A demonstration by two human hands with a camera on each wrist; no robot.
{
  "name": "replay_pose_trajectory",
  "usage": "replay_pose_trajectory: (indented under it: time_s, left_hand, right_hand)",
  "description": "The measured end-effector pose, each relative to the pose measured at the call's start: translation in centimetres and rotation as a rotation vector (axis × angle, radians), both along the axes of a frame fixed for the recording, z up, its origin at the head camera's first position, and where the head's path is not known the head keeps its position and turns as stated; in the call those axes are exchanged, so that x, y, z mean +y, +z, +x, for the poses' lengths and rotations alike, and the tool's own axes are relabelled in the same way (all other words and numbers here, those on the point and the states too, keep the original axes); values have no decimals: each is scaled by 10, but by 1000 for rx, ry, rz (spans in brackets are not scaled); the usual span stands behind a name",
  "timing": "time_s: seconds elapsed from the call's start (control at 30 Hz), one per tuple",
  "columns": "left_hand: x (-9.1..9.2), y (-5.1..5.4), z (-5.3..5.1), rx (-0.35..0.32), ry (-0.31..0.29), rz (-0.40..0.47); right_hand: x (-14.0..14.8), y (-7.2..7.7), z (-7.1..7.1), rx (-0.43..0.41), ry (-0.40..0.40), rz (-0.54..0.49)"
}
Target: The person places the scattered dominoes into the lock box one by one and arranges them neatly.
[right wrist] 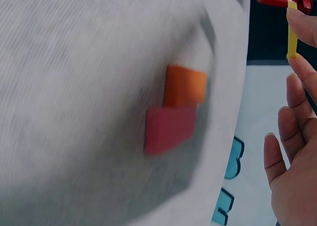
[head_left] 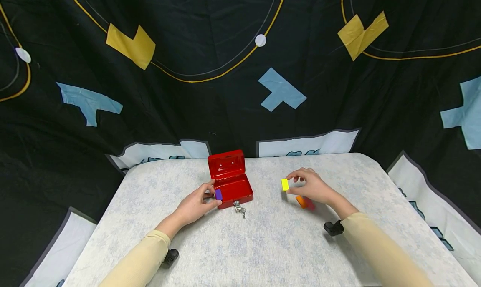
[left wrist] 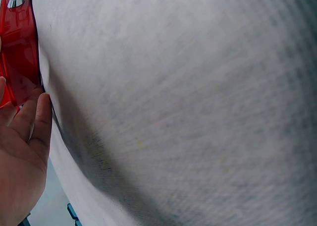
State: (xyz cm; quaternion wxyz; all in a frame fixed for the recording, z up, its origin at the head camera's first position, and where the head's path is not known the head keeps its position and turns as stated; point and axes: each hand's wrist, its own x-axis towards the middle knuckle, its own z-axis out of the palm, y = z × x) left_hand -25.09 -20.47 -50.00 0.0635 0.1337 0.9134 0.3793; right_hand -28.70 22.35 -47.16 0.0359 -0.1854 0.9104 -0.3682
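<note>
On my feed, the dark cloth (head_left: 210, 120) fills the background, and below it the pale surface (head_left: 263, 245) carries everything. The red box (head_left: 236, 189) sits toward the far side with its lid (head_left: 226, 165) tipped up, so I count the opening as done. The part of its floor I can see is plain red, and I find no piece lying on it.

My left hand (head_left: 193, 202) is at the box's near left corner, thumb and fingers nearly closed, pinching a purple piece (head_left: 218, 195); I cannot tell whether it is over the interior or just outside the wall. My right hand (head_left: 310, 187) is well apart from the box, with a yellow piece (head_left: 284, 185) held upright between thumb and fingertip, its other fingers loose.

The pink piece (right wrist: 171, 129) and orange piece (right wrist: 185, 87) lie together on the surface beneath that hand, in nobody's grip. I judge the work about midway: two pieces picked up, neither let go, two untouched. The small keys (head_left: 241, 211) hang at the box's front.
</note>
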Motion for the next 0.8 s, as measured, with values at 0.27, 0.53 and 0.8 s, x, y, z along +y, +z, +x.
replay_pose_trajectory:
  time_s: [0.27, 0.53, 0.8]
  left_hand:
    - [0, 0, 1, 3, 0, -4]
    - [0, 0, 1, 5, 0, -9]
    - [1, 2, 2, 1, 5, -5]
  right_hand:
    - [-24, 2, -3, -1, 39, 2]
    - [-42, 3, -5, 0, 70, 0]
    - [-57, 4, -9, -1, 95, 7]
